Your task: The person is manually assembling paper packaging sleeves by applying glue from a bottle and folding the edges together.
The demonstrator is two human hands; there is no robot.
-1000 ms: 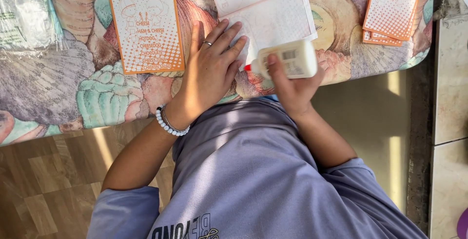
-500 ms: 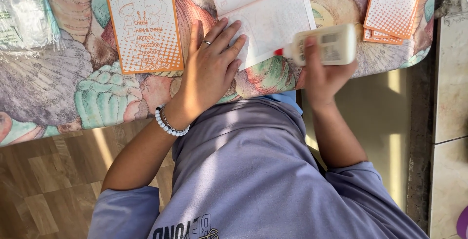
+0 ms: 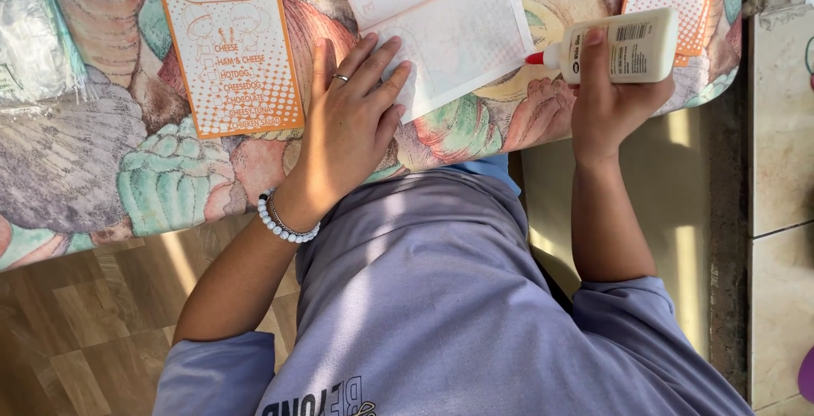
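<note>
White sheet point(image 3: 458, 39) I pin flat under my spread left hand point(image 3: 352, 123), right hand point(image 3: 615, 98) clasping the glue bottle point(image 3: 623, 47) (red tip sheetward).

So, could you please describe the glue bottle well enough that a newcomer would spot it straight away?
Look at the table with the seashell-patterned cloth, then toward its right end. There the right hand grips a white squeeze bottle lying sideways. Its red nozzle points at the open white sheet; everything nearby is flat paper.
</note>
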